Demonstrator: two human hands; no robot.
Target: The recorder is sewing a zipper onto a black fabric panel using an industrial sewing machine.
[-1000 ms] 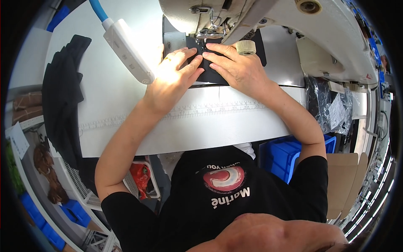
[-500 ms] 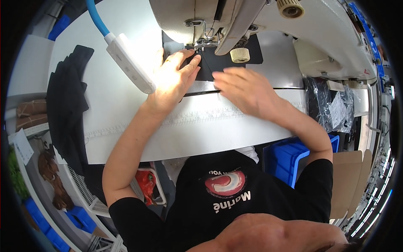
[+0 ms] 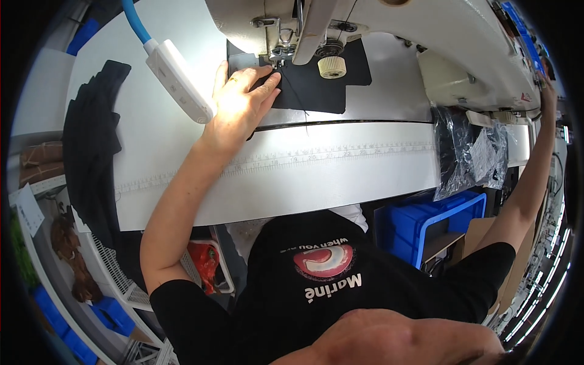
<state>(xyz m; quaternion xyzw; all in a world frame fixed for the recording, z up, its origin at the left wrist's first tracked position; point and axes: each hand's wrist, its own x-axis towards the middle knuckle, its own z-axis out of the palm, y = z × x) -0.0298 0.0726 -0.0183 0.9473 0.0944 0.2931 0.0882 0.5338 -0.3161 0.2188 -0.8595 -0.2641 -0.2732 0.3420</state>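
My left hand (image 3: 238, 106) lies with its fingers spread. Its fingertips press the left edge of a piece of black fabric (image 3: 322, 94) beside the presser foot (image 3: 278, 63) of a sewing machine (image 3: 389, 27). A dark thread trails from the foot across the cloth toward the table's front. My right arm stretches far out to the right. My right hand (image 3: 548, 91) is by the machine's right end, and its fingers are too small and partly hidden to make out.
A white lamp (image 3: 179, 82) on a blue flexible neck hangs left of the machine. Dark cloth (image 3: 91, 140) drapes over the left table edge. A clear plastic bag (image 3: 471, 152) lies at the right, above a blue bin (image 3: 398, 234). A printed ruler strip (image 3: 316, 156) crosses the table.
My right hand has left the area beside the fabric and reached far right to the machine's end. My left hand stays at the presser foot. The whole view has shifted slightly.
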